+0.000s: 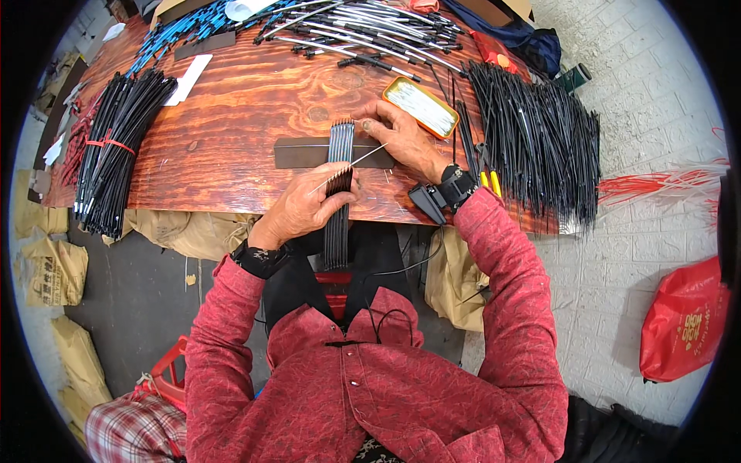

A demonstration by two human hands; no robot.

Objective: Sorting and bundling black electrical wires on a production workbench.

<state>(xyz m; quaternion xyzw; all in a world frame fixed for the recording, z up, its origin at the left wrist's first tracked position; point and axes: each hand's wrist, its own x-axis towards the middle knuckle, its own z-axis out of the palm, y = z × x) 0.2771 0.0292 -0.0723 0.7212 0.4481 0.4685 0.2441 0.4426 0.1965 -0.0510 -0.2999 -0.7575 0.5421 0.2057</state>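
My left hand [309,202] is closed around a flat row of thin black rods [336,231], which lie side by side and overhang the table's front edge. Their upper ends look silvery and rest across a dark flat strip [297,157]. A thin pale stick [363,160] slants over the rods from my left fingers toward my right palm. At the rods' far tips, my right hand [405,140] has its thumb and forefinger pinched together; what is between them is too small to make out. Beside that hand sits a yellow-rimmed tin [457,126] of thin white sticks.
Black rods tied with red bands [108,154] lie at the left, and a large loose heap of black rods [532,139] at the right. Silver rods [370,31] and blue rods [181,35] cover the back. Yellow-handled pliers [489,179] and a black clip-like device [427,202] lie near my right wrist.
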